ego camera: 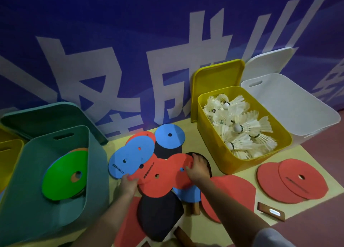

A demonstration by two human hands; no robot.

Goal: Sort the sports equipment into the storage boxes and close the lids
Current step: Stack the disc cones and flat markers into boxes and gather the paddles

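Two hands are on the loose pile of flat discs [163,170] right now, and that pile is the thing being sorted: red and blue foam rounds with a centre hole, fanned over each other on the mat just right of the teal box [55,205]. The left hand [128,186] has its fingers curled round the near-left edge of a red disc, pinching it. The right hand [198,167] lies over the far side of the same overlapping reds, fingers bent down onto them; looks like it's squeezing the spread together so they lift as one stack, though I can't tell if the thumb is under.

Makes sense, since the teal box already has a green disc [63,176] leaning inside it with more behind, lid off and propped at the wall. So discs go there, I'd guess.

Further right of the teal box, beyond the pile, the yellow box [223,159] is full of shuttlecocks [242,131], lid standing behind it. Two more red discs [290,179] lie past that. Paddles [160,215] are half buried under the pile, and the white box [297,107] sits open at the far end, maybe for those.
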